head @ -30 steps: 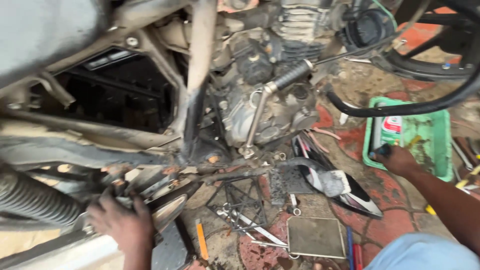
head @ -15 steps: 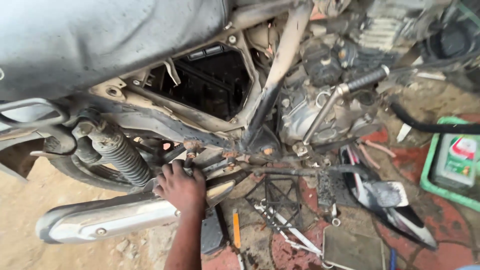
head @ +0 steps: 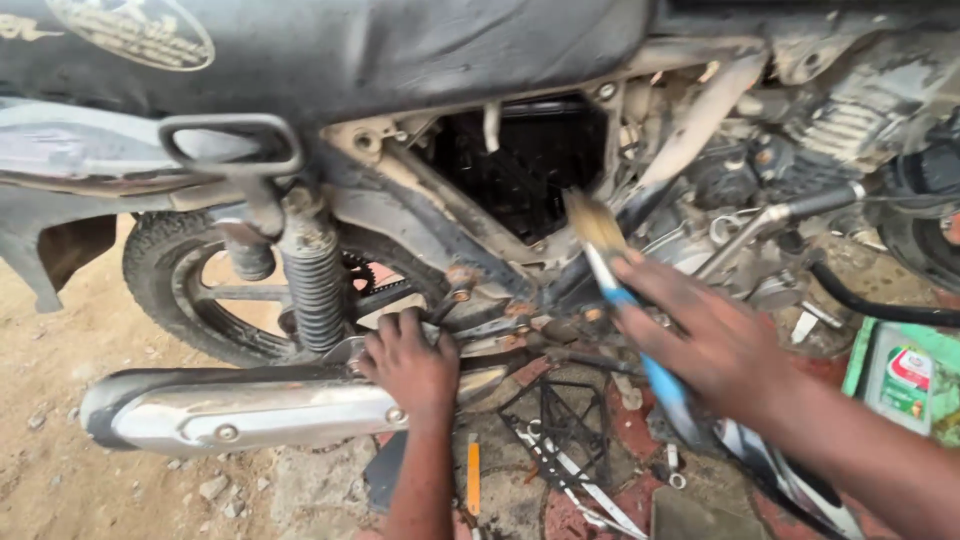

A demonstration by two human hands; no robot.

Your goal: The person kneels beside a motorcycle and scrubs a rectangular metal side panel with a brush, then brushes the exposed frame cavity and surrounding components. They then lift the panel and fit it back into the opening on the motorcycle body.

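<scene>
Motorcycle (head: 400,150), dusty and stripped of its side cover, fills the upper part of the view, its dark seat along the top and the open frame below. The rear wheel (head: 180,290) stands on sandy ground at the left, with the coiled shock spring (head: 312,285) in front of it. The silver exhaust pipe (head: 250,408) runs low across the left. A green tray (head: 858,350) with an oil bottle (head: 905,385) sits at the right edge. The right hand (head: 715,345) grips a blue-handled paintbrush (head: 625,300), fingers curled round the handle, bristles up against the frame near the middle. The left hand (head: 410,365) rests on the frame just above the exhaust pipe, fingers bent and closed over a metal part there. An orange-handled tool (head: 473,475) lies on the ground below.
</scene>
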